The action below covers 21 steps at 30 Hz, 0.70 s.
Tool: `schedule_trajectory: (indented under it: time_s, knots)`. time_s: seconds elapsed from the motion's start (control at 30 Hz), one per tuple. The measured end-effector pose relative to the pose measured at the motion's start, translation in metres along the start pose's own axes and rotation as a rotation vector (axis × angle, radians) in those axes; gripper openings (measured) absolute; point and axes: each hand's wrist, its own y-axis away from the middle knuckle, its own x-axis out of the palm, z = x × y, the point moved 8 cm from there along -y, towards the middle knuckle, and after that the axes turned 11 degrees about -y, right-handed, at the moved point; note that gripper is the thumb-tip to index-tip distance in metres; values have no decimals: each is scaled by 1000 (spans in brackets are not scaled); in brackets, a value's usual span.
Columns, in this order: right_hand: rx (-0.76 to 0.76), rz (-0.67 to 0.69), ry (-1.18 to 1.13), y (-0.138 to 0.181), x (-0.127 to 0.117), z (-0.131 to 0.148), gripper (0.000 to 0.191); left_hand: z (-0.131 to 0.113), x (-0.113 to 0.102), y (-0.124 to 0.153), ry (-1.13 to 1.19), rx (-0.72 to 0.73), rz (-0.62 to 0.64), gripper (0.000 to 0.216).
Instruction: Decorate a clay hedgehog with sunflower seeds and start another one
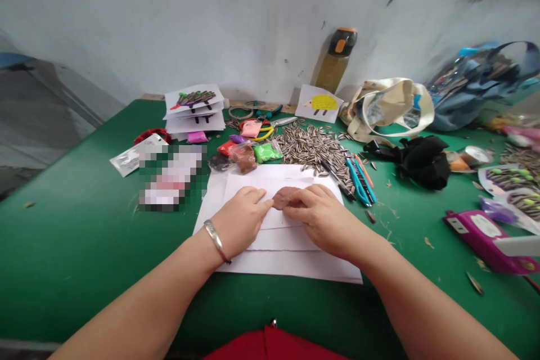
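A flattened lump of brown modelling clay (287, 197) lies on the stacked white paper (291, 263) in front of me. My right hand (323, 215) grips the clay's right side, thumb below and fingers on top. At its left edge, my left hand (242, 216) has its fingers drawn together, and the tips touch the clay. Part of the clay is hidden under the right fingers. Just behind the paper are a bag of brown clay (244, 158), a green clay bag (267, 152) and a pile of striped sunflower seeds (312, 146).
A black pen (338, 180) and a blue cutter (358, 181) lie right of the paper. Hedgehog pictures (194, 102) are stacked at the back left. Behind stand a bottle (336, 62) and a cream bag (386, 107). A magenta device (485, 241) sits at right.
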Motion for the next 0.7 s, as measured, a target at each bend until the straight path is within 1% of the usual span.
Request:
schedule_trajectory:
  time_s: [0.1, 0.17, 0.33, 0.5, 0.7]
  knots:
    - [5, -28, -13, 0, -5, 1, 58, 0, 0, 0, -1, 6, -7, 22]
    - [6, -37, -10, 0, -6, 1, 59, -1, 0, 0, 0, 9, -11, 23]
    - [-2, 15, 9, -1, 3, 2, 44, 0, 0, 0, 6, -3, -1, 22]
    - [-23, -24, 9, -3, 3, 6, 46, -1, 2, 1, -16, -3, 18, 21]
    - [-45, -20, 45, -6, 5, 12, 38, -4, 0, 1, -39, 7, 27, 22]
